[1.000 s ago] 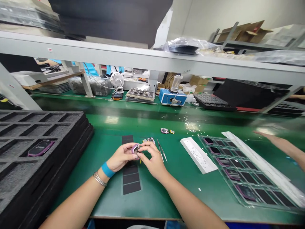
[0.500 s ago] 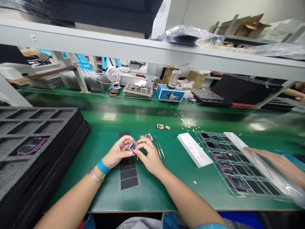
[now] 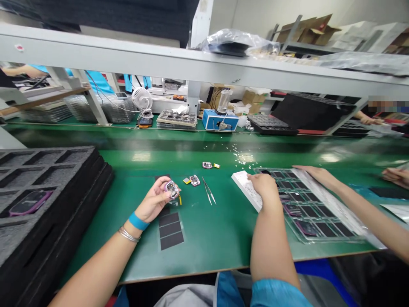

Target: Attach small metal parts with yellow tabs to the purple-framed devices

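"How far along does this look?"

"Several pockets of the clear plastic tray (image 3: 319,241) hold purple-rimmed pieces, while a small silver-and-purple framed part (image 3: 171,189) is still pinched in the left hand (image 3: 155,200), near the counter's middle."

"And the right hand (image 3: 263,185)?"

"It's curled over a long white rectangular block (image 3: 243,184) by the tray's corner. Whether it's gripping anything, I can't tell."

"Anything else loose?"

"A small silver framed piece (image 3: 194,181) and slim steel tweezers (image 3: 208,191) lie just beyond."

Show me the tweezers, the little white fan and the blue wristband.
Tweezers (image 3: 208,190): head view, middle of the shanks.
White desk fan (image 3: 142,98): head view, round grille.
Blue wristband (image 3: 138,221): head view, middle of the band.
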Motion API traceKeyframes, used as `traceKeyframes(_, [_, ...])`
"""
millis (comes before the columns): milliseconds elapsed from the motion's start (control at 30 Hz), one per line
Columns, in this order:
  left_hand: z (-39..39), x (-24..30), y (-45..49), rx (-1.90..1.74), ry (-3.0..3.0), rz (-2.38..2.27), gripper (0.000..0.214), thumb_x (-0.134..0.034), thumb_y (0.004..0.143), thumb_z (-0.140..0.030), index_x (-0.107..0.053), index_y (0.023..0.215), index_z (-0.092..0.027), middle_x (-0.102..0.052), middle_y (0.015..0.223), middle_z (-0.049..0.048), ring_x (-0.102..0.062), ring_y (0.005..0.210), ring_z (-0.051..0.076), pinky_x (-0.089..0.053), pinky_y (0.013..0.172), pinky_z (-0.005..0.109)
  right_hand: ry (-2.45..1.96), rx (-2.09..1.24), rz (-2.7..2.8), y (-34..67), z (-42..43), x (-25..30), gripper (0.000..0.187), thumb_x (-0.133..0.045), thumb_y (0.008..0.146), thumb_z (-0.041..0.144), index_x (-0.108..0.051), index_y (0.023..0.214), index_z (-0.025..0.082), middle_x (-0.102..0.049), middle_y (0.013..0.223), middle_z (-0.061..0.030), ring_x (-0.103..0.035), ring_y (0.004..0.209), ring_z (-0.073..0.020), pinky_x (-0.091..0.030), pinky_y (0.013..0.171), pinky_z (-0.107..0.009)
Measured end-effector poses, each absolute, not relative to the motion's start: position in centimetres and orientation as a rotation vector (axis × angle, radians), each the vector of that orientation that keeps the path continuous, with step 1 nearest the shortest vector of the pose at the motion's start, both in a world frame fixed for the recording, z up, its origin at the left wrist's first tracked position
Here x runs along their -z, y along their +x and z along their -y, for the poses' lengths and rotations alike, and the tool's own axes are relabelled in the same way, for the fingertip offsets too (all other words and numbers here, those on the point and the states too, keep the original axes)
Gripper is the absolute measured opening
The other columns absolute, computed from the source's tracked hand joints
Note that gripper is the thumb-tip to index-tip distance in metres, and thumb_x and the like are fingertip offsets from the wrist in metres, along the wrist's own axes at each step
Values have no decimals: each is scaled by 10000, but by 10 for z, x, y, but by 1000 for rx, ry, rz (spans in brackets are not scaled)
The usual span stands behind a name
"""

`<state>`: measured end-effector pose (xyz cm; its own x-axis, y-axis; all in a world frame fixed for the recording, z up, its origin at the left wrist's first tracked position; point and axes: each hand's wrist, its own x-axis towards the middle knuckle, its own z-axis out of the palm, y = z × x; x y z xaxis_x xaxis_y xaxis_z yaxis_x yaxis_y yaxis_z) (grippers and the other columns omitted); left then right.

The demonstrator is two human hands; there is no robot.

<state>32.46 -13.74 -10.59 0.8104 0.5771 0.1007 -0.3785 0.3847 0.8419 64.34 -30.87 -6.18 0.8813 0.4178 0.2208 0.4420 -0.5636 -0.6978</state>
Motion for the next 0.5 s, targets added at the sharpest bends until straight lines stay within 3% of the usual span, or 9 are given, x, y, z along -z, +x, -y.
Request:
traceKeyframes(67, [138, 105, 325, -599, 1003, -206, 460, -765, 695, -193, -472, 1049, -204, -620, 957, 47, -618, 948, 209, -499, 807, 274, -2155, 32, 702, 624, 294, 66, 136, -624, 696, 222, -654, 583, 151, -642, 666, -108, -608, 771, -249, -432, 779, -379])
traceKeyframes(167, [140, 103, 325, -586, 1009, -186, 465, -769, 688, -189, -461, 1036, -203, -615, 948, 47, -618, 941, 216, -501, 785, 274, -1755, -187, 977, 557, 260, 73, 203, -613, 747, 328, -686, 864, 179, -673, 912, -73, -622, 845, -184, -477, 797, -305])
traceKeyframes(267, [141, 103, 326, -595, 1023, -170, 488, -778, 675, -182, -451, 1037, -203, -605, 937, 43, -618, 881, 193, -502, 737, 258, -1397, -533, 1154, 493, 239, 84, 201, -640, 727, 350, -675, 812, 171, -678, 861, -57, -643, 779, -180, -523, 754, -299])
traceKeyframes(500, [139, 110, 328, -631, 1071, -160, 507, -796, 648, -170, -462, 1028, -198, -596, 928, 33, -590, 812, 150, -486, 714, 243, -1350, -449, 1174, 466, 235, 105, 99, -629, 737, 264, -664, 747, 172, -681, 786, -29, -654, 734, -170, -546, 728, -274])
